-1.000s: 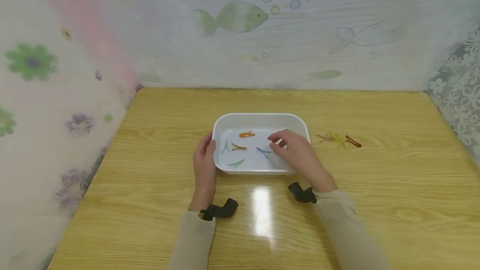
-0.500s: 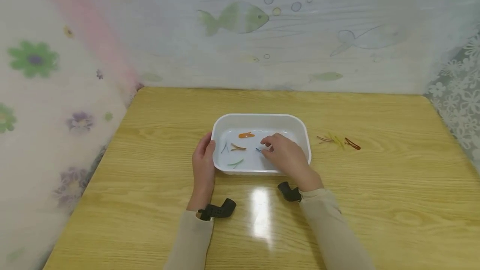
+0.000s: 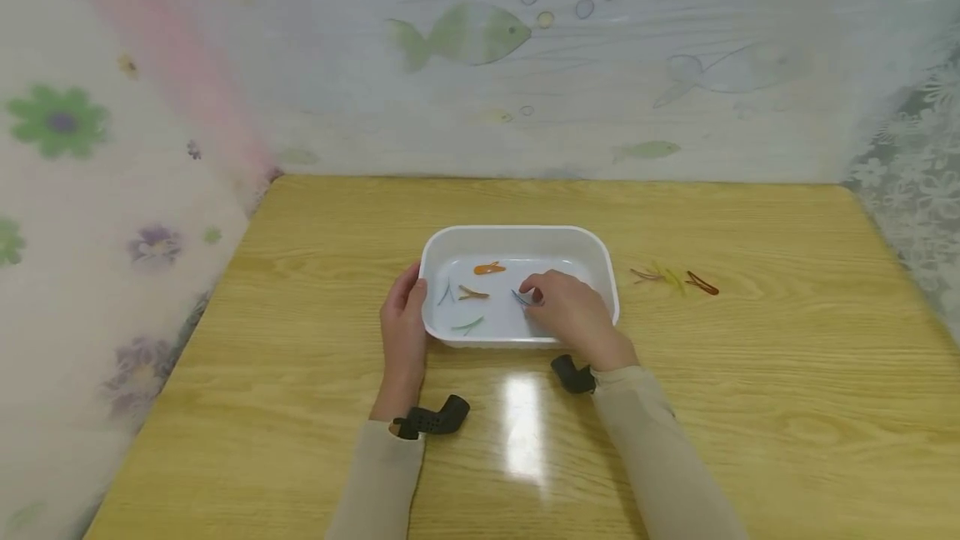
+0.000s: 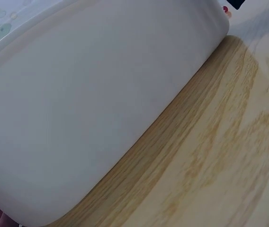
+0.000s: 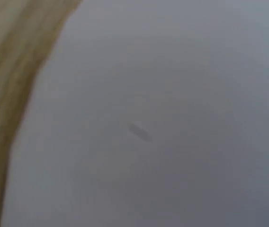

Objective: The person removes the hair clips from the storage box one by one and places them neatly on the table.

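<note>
In the head view a white plastic tray (image 3: 517, 343) stands on the wooden table. My left hand (image 3: 402, 332) holds its left end, thumb at the rim and fingers along the outer wall. My right hand (image 3: 573, 313) reaches over the tray's front right side and pinches a blue hair clip (image 3: 518, 297), whose right end is hidden by the fingers. Around it in the tray lie an orange hair clip (image 3: 490, 269), a tan one, a light blue hair clip (image 3: 441, 298) and a green hair clip (image 3: 468, 325). White tray wall (image 4: 92, 94) fills most of the left wrist view.
Right of the tray, on the table (image 3: 787, 373), lie a pinkish hair clip (image 3: 645, 276), a yellow clip (image 3: 675, 280) and a dark red hair clip (image 3: 702, 283). Patterned walls border the table's back and sides. The right wrist view is blurred white.
My right hand has moved left and down within the tray onto the blue hair clip, which now sits at a steeper tilt. The left hand has kept its hold on the tray.
</note>
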{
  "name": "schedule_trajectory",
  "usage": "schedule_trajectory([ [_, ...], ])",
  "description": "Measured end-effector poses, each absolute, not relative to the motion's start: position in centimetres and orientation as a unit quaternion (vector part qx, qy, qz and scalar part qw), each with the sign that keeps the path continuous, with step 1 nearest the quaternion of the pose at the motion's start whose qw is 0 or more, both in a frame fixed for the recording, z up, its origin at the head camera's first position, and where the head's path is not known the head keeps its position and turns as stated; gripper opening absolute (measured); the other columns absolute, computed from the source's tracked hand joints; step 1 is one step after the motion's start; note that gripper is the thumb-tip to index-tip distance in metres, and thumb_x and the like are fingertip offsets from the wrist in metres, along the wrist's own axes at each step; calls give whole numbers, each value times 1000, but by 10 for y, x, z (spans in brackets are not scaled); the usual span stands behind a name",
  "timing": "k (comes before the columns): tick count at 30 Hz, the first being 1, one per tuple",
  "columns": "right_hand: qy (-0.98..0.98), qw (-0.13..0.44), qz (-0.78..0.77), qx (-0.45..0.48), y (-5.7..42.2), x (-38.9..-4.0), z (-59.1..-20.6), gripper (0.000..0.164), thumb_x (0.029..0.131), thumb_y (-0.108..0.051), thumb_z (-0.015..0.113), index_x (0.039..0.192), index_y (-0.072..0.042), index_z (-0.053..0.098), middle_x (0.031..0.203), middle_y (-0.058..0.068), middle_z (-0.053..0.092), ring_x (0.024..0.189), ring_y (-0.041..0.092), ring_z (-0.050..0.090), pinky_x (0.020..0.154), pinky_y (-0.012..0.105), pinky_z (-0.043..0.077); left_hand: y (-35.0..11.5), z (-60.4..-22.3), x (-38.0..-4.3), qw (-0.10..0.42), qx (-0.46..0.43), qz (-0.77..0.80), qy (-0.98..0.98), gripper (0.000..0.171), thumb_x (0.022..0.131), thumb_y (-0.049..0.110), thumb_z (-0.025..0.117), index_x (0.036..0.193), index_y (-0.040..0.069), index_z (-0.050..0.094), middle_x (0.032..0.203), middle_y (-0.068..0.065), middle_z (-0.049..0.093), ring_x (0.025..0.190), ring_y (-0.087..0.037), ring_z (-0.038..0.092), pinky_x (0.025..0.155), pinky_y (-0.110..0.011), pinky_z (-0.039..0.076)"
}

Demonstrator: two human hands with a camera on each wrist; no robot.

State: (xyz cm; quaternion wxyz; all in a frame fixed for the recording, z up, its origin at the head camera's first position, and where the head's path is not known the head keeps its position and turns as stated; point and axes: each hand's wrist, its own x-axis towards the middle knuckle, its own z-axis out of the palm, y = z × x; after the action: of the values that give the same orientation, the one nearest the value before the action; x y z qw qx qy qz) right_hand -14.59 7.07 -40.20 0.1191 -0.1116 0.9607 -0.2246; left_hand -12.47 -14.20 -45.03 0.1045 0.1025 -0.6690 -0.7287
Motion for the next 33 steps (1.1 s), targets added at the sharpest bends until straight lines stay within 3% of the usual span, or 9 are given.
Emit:
schedule_trajectory([
  [9,963,121,-217,-106,72,-147,-399,24,78,-8,55,97,-19,65,83,-5,58,77,15,51,62,30,41,-140,-450,-126,110,105,-729,-667,30,93,28,47,120,17,54,119,5,53,109,-9,49,91,-27,41],
  [24,964,139,-196,-113,70,-150,-399,8,79,-15,57,77,-20,64,79,-7,58,74,14,50,63,30,41,-141,-450,-127,112,105,-726,-670,32,92,30,47,121,18,53,120,5,53,109,-8,49,91,-27,41],
  [33,964,116,-202,-128,69,-151,-402,5,83,-21,57,80,-19,61,76,-6,55,72,13,48,62,27,39,-142,-452,-126,108,111,-723,-673,32,92,30,48,121,18,54,119,5,53,108,-9,50,90,-27,42],
])
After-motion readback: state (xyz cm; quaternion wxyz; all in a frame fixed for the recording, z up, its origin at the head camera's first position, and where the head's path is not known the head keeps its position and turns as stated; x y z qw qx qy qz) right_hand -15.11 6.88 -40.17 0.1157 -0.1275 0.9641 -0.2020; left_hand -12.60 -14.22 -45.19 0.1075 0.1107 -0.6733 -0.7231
